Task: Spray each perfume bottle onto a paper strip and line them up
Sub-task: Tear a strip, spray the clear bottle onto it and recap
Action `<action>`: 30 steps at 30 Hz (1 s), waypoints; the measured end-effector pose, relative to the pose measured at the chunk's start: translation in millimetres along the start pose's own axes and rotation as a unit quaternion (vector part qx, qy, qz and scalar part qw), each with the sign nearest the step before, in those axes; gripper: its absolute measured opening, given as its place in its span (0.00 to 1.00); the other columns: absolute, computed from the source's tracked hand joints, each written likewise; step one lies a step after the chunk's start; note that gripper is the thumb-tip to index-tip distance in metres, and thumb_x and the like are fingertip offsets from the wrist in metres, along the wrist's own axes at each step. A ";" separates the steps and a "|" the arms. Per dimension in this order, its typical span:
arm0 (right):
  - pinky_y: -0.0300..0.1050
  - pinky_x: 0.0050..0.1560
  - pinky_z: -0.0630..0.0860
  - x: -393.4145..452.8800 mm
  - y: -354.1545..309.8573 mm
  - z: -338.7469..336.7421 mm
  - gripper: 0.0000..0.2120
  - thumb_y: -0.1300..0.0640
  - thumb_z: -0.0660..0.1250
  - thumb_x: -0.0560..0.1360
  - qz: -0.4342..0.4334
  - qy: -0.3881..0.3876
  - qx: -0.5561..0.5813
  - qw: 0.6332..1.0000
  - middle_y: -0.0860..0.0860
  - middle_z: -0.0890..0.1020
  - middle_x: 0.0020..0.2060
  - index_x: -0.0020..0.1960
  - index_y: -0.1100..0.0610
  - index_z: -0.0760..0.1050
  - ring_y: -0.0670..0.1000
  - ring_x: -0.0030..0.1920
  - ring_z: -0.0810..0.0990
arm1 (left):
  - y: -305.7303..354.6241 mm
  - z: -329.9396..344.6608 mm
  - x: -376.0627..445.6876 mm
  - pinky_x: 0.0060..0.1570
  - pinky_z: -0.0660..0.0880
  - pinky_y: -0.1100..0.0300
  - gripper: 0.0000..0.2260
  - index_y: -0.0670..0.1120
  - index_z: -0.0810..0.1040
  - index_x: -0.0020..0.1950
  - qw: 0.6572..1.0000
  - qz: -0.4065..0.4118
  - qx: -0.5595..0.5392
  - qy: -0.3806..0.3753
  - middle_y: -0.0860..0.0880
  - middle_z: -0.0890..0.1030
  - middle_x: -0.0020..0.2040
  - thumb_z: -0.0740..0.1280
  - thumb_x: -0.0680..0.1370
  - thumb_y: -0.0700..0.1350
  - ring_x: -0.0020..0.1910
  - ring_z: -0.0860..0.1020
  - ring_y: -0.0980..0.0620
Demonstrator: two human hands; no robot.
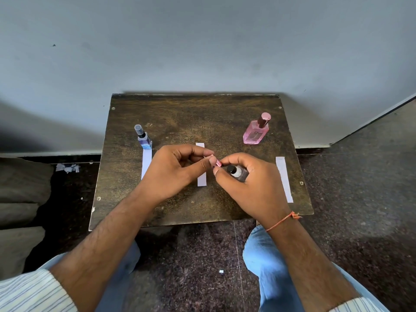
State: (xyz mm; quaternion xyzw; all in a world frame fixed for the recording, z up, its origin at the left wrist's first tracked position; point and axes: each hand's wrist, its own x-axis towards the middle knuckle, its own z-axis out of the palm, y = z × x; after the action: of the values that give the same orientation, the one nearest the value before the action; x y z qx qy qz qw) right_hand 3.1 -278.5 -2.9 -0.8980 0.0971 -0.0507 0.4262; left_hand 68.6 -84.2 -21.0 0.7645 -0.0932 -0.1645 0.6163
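Head view looks down on a small dark wooden table (180, 113) set against a grey wall, with three paper strips laid across it. At the middle of the table the right hand (249, 188) grips a small dark bottle (239, 173), its black spray nozzle bare and pointing up. The left hand (173, 170) pinches a small pink cap (218, 163) between thumb and fingertips just beside that nozzle, right above the middle strip (202, 176), which is partly hidden under the hands. A blue bottle (144, 138) stands upright at the far end of the left strip (146, 162), touching it. A pink bottle (256, 130) stands capped at the far right, well apart from the right strip (284, 179), which lies bare. Judging from this, the middle bottle is the one in hand, at the uncapping or recapping step; which of the two cannot be told. If the cap is coming off, the next move calls for aiming the nozzle at the middle strip and pressing; if going on, seating the cap squarely and standing the bottle at the strip's far end.
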 end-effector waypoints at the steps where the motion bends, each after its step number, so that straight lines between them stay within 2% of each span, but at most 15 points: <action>1: 0.47 0.45 0.83 0.0 -0.7 0.5 0.10 0.44 0.78 0.74 -0.004 -0.007 0.005 1.000 0.39 0.88 0.41 0.53 0.45 0.87 0.42 0.42 0.85 | -1.6 -2.7 0.0 0.58 0.86 0.47 0.10 0.46 0.89 0.56 1.000 0.002 -0.004 0.000 0.47 0.91 0.50 0.78 0.77 0.48 0.52 0.90 0.44; 2: 0.43 0.46 0.82 -0.1 -1.8 0.5 0.12 0.46 0.79 0.74 -0.006 -0.017 0.012 1.000 0.39 0.87 0.44 0.56 0.45 0.86 0.42 0.43 0.85 | -1.8 -5.2 -0.4 0.52 0.86 0.55 0.09 0.44 0.89 0.56 1.000 0.007 -0.011 0.003 0.47 0.91 0.49 0.77 0.78 0.45 0.48 0.90 0.50; 4: 0.36 0.49 0.79 -0.7 -3.5 0.2 0.18 0.48 0.80 0.74 -0.002 -0.045 0.023 0.999 0.37 0.85 0.50 0.62 0.45 0.81 0.41 0.47 0.84 | 0.6 -7.7 -2.5 0.39 0.77 0.73 0.07 0.38 0.87 0.58 0.999 0.012 -0.036 0.012 0.48 0.90 0.44 0.74 0.81 0.38 0.34 0.84 0.65; 6: 0.39 0.50 0.79 0.0 -4.2 1.6 0.20 0.51 0.77 0.75 0.004 -0.063 0.029 0.998 0.38 0.84 0.50 0.64 0.44 0.76 0.42 0.47 0.84 | -1.9 -9.7 -4.1 0.32 0.70 0.79 0.08 0.35 0.86 0.60 0.997 0.000 -0.074 0.033 0.53 0.88 0.39 0.72 0.83 0.36 0.26 0.77 0.68; 7: 0.43 0.47 0.78 0.9 -4.0 3.0 0.19 0.53 0.75 0.76 0.006 -0.070 0.036 0.997 0.40 0.84 0.48 0.64 0.45 0.75 0.42 0.44 0.83 | -2.3 -11.3 -4.6 0.30 0.69 0.78 0.08 0.35 0.86 0.60 0.995 -0.003 -0.088 0.044 0.54 0.87 0.38 0.71 0.83 0.37 0.25 0.76 0.68; 9: 0.44 0.43 0.75 2.3 -2.8 5.6 0.15 0.57 0.71 0.78 0.006 -0.082 0.050 0.995 0.42 0.84 0.44 0.63 0.47 0.75 0.43 0.39 0.81 | -4.8 -16.5 -6.6 0.28 0.68 0.75 0.08 0.39 0.87 0.59 0.994 -0.002 -0.094 0.055 0.49 0.87 0.41 0.72 0.83 0.40 0.24 0.73 0.65; 11: 0.45 0.42 0.74 3.1 -1.8 7.0 0.13 0.58 0.70 0.80 -0.004 -0.082 0.040 0.996 0.42 0.83 0.43 0.63 0.48 0.76 0.44 0.38 0.80 | -2.5 -20.5 -9.3 0.26 0.67 0.71 0.07 0.42 0.88 0.58 0.995 -0.004 -0.086 0.057 0.46 0.88 0.43 0.73 0.82 0.42 0.24 0.71 0.63; 14: 0.45 0.43 0.78 3.0 -3.7 9.0 0.13 0.58 0.71 0.81 -0.019 -0.093 0.030 0.995 0.42 0.85 0.46 0.64 0.49 0.78 0.44 0.41 0.83 | -2.0 -22.5 -12.7 0.30 0.71 0.75 0.08 0.37 0.86 0.60 0.994 0.005 -0.086 0.065 0.47 0.87 0.44 0.72 0.82 0.37 0.26 0.76 0.65; 17: 0.46 0.51 0.82 3.1 -5.1 12.5 0.13 0.59 0.72 0.80 -0.062 -0.089 0.031 0.994 0.43 0.86 0.51 0.63 0.51 0.80 0.45 0.49 0.85 | -4.6 -25.3 -13.2 0.31 0.71 0.75 0.08 0.38 0.86 0.60 0.994 0.020 -0.082 0.072 0.49 0.88 0.43 0.73 0.82 0.38 0.27 0.77 0.65; 19: 0.48 0.56 0.82 4.3 -4.8 15.0 0.14 0.60 0.73 0.79 -0.108 -0.072 0.025 0.991 0.46 0.84 0.55 0.63 0.54 0.81 0.46 0.54 0.85 | -5.6 -26.9 -13.5 0.31 0.71 0.76 0.07 0.38 0.86 0.59 0.995 0.028 -0.072 0.064 0.55 0.87 0.40 0.73 0.82 0.38 0.27 0.77 0.66; 21: 0.46 0.59 0.80 6.1 -4.4 16.5 0.15 0.61 0.74 0.78 -0.141 -0.053 0.016 0.988 0.49 0.83 0.57 0.64 0.57 0.82 0.46 0.57 0.83 | -5.9 -27.1 -13.9 0.32 0.70 0.77 0.06 0.38 0.86 0.58 0.996 0.037 -0.068 0.055 0.59 0.86 0.35 0.73 0.82 0.38 0.26 0.77 0.67; 25: 0.37 0.59 0.79 8.1 -6.2 16.7 0.17 0.62 0.77 0.78 -0.162 -0.029 0.012 0.986 0.49 0.82 0.57 0.66 0.58 0.83 0.45 0.57 0.83 | -4.5 -29.0 -14.9 0.30 0.70 0.74 0.07 0.40 0.87 0.57 0.994 0.053 -0.074 0.053 0.59 0.86 0.36 0.75 0.80 0.39 0.25 0.75 0.65; 30: 0.40 0.59 0.80 9.2 -8.5 18.4 0.20 0.62 0.78 0.77 -0.170 -0.018 0.022 0.985 0.50 0.83 0.56 0.68 0.57 0.84 0.47 0.57 0.84 | -6.1 -29.6 -15.2 0.26 0.67 0.69 0.09 0.44 0.87 0.56 0.994 0.055 -0.077 0.051 0.61 0.84 0.34 0.77 0.77 0.42 0.24 0.70 0.63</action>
State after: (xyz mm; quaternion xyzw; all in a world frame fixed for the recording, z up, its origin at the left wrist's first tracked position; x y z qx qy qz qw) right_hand 16.5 -261.4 -7.9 -0.8925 -0.0656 -0.1088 0.4329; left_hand 64.9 -50.6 -19.4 0.7158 -0.0902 -0.0978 0.6855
